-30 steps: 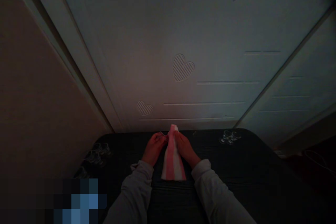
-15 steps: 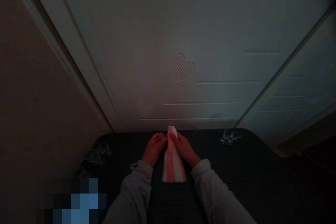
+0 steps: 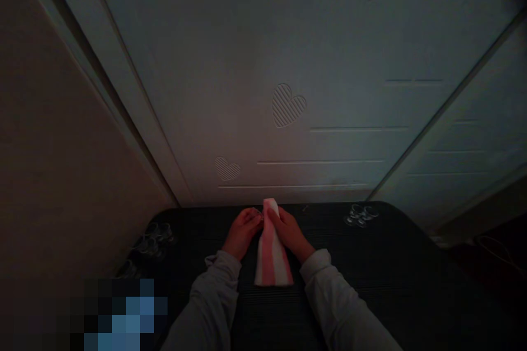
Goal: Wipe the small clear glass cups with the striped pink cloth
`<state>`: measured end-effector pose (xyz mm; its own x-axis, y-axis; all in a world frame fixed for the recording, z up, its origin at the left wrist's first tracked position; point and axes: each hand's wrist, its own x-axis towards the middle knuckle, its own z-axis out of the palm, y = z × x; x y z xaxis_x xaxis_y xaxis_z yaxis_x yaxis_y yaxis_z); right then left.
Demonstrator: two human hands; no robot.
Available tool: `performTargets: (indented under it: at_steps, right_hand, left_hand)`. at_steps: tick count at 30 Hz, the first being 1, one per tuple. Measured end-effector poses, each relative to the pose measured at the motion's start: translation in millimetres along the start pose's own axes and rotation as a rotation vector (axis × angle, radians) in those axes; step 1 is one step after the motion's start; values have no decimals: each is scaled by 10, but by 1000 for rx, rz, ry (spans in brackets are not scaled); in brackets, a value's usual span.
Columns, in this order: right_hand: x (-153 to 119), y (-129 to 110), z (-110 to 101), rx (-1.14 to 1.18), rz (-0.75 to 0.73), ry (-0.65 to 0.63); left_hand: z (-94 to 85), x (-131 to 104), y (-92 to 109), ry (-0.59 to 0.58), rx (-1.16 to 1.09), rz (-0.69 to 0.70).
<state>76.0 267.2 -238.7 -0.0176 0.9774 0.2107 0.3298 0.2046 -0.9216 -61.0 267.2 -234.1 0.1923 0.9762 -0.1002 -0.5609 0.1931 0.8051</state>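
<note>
Over the dark table, my left hand (image 3: pixel 242 231) has its fingers closed around a small clear glass (image 3: pixel 256 211), mostly hidden by the fingers. My right hand (image 3: pixel 290 231) grips a pink-and-white striped cloth (image 3: pixel 268 263), thumb on its near face. The cloth's upper part is bunched beside the glass, and its lower end hangs towards me between my forearms. Cloth and glass meet or nearly meet; the dim light hides the exact contact.
On the right of the dark table (image 3: pixel 272 318) stand a few small stemmed glasses (image 3: pixel 357 216). Several more clear glasses (image 3: pixel 153 240) are grouped at the left edge. A pale panel (image 3: pixel 247 66) with engraved hearts rises behind the table, and a wall (image 3: pixel 53 148) borders the left.
The view has shifted very slightly. Both hands keep nearly the same place and hold, with only a tiny movement of the fingers and cloth.
</note>
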Motion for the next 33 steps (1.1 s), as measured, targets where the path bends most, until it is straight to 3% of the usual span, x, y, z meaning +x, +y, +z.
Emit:
performTargets:
  at_steps: [14,33]
  right_hand:
    - [16,87,30,-81,-21,36]
    - [-6,19,27,89,48,39]
  left_hand:
    - [6,7,-9,0,30,6]
    - [25,-14,27,-5,6,-22]
